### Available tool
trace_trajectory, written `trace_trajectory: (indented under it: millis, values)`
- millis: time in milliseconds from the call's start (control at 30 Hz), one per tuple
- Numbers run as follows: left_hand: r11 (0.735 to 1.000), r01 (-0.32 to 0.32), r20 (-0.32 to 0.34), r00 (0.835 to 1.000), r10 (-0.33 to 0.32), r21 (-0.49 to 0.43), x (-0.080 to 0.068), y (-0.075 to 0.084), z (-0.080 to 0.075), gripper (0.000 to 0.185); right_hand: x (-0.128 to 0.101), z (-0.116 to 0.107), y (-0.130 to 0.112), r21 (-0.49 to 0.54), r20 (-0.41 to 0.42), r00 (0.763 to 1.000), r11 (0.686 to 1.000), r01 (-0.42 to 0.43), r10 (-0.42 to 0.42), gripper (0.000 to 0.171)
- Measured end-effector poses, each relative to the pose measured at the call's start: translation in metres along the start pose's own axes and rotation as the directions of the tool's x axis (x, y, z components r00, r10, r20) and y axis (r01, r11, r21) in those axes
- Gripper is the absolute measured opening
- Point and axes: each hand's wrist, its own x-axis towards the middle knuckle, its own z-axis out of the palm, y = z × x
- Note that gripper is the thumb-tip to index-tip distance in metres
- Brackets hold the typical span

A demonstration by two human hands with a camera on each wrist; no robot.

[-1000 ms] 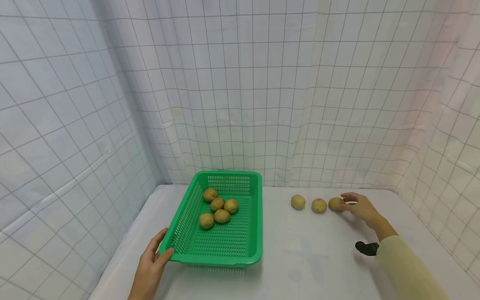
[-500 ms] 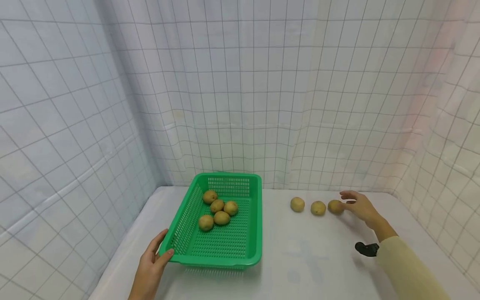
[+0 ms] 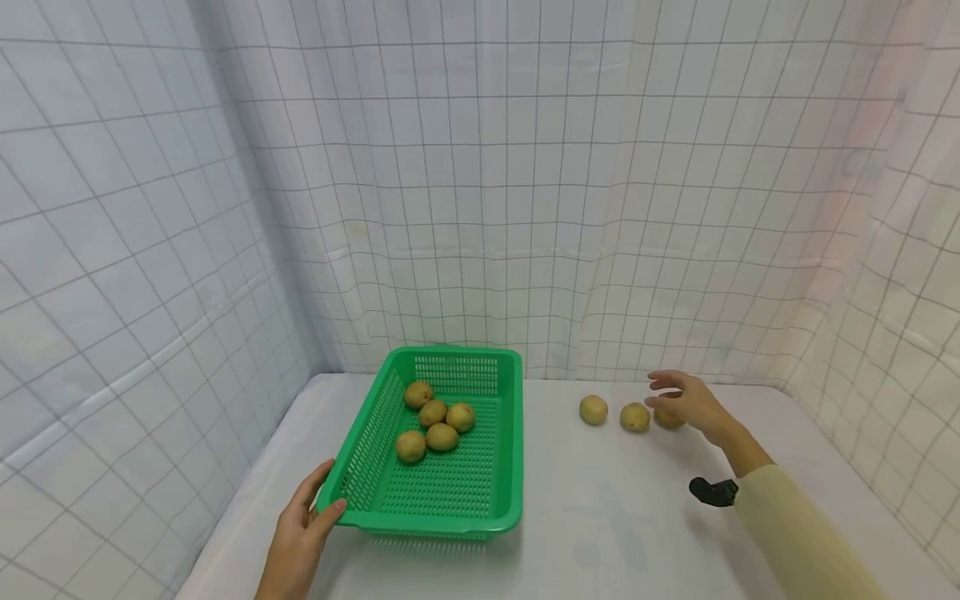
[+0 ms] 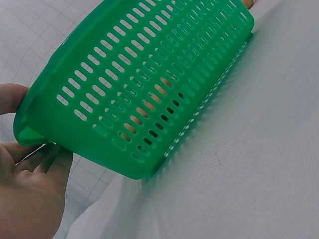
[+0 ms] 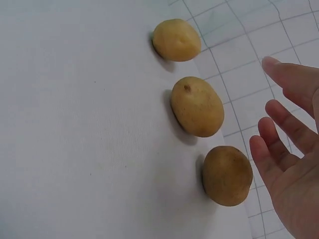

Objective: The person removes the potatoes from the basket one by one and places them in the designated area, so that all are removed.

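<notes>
At its near left corner, the green plastic basket is held by my left hand. The thumb lies over the rim and the fingers curl beneath it, as the left wrist view shows of the basket wall. Several potatoes lie inside. To the right, a row of three potatoes rests on the white cloth: a left one, a middle one and a right one partly hidden by my right hand. That hand hovers over the row, fingers spread and loosely bent, holding nothing.
White cloth covers the table. Grid-patterned white curtains stand close behind it and along both sides. A dark wrist-worn device sticks out beside the right sleeve.
My right hand has come off the right-hand potato and shifted left and slightly up, above the row. The left hand keeps its place on the basket.
</notes>
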Motion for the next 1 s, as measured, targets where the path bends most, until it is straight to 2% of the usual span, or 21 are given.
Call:
trace_trajectory:
  millis: [500,1000]
  values:
    - [1.0,0.009,-0.001,1.0,-0.009,0.005,0.001,0.003,0.003,0.07,0.009,0.015,-0.012,-0.025,0.025,1.0,1.0,0.017,-0.016,0.059]
    - [1.0,-0.016,0.009,1.0,0.016,-0.015,0.001,0.0,0.001,0.069,0.009,0.031,-0.019,0.009,0.078,0.996,1.0,0.029,-0.03,0.056]
